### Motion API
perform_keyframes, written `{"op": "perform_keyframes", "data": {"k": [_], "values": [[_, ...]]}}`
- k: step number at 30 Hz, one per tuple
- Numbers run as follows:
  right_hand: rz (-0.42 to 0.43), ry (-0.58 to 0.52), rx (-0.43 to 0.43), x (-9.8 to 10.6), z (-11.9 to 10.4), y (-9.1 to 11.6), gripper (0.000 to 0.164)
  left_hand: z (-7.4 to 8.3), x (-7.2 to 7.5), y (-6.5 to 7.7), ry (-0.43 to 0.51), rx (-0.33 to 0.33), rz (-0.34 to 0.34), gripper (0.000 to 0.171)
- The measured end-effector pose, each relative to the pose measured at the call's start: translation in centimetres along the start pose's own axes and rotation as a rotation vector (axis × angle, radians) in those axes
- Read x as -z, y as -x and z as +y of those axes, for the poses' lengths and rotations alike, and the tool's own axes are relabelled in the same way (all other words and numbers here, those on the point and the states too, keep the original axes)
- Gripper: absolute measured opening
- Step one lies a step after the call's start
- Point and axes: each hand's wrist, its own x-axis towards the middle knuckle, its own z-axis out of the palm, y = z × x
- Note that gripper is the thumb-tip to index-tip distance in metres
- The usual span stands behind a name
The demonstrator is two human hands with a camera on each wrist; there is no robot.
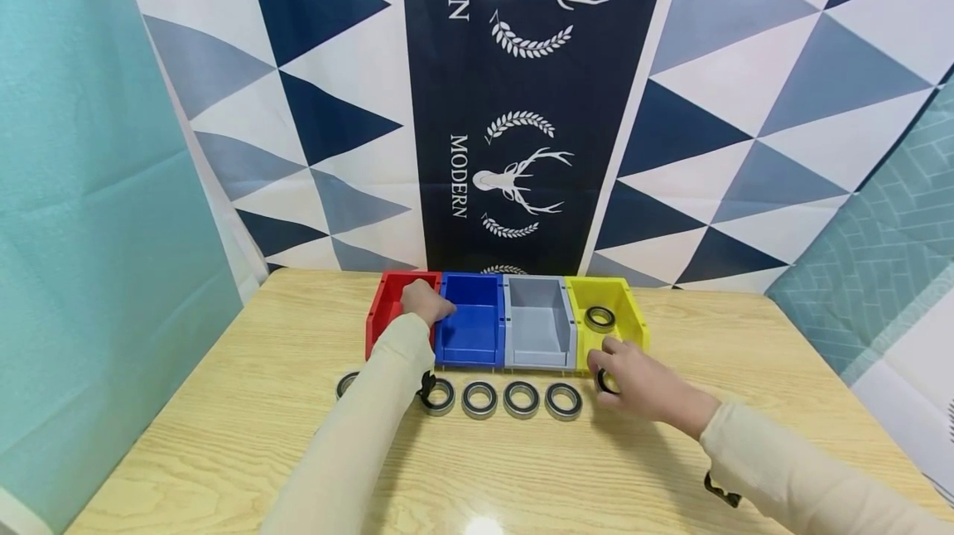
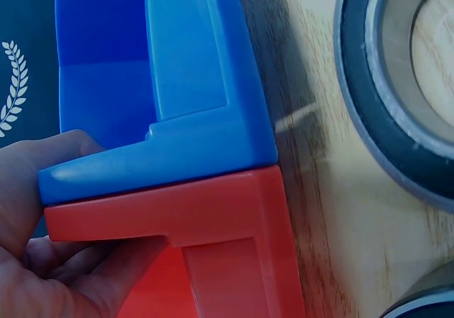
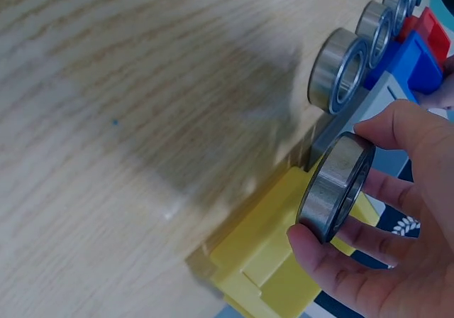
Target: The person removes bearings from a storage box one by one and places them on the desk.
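My right hand [image 1: 633,376] holds a ball bearing [image 3: 335,183], a steel ring with a dark seal, by its outer edge between thumb and fingertips. It is in front of the yellow bin [image 1: 639,334], where another bearing [image 1: 599,319] lies. At the left, my left hand [image 1: 425,301] pinches the adjoining walls of the red bin [image 2: 227,215] and the blue bin [image 2: 213,151]. The thumb is on the blue side and the fingers reach inside the red one. A grey bin [image 1: 540,358] stands between blue and yellow.
In front of the bins, several bearings lie flat in a row on the wooden table [image 1: 522,469], among them one bearing [image 1: 562,401] nearest my right hand. My left sleeve partly covers the row's left end. A patterned cloth [image 1: 350,104] hangs directly behind the bins.
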Motion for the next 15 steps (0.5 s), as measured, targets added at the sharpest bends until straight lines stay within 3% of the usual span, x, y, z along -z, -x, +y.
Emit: {"op": "perform_keyframes", "data": {"k": [5, 15], "values": [[0.024, -0.014, 0.048, -0.6, -0.2, 0.5, 0.022, -0.1, 0.0, -0.1, 0.007, 0.005, -0.008, 0.036], [-0.045, -0.086, 0.034, -1.3, -0.2, 0.8, 0.021, 0.0, -0.1, -0.1, 0.007, 0.008, 0.004, 0.039]]}}
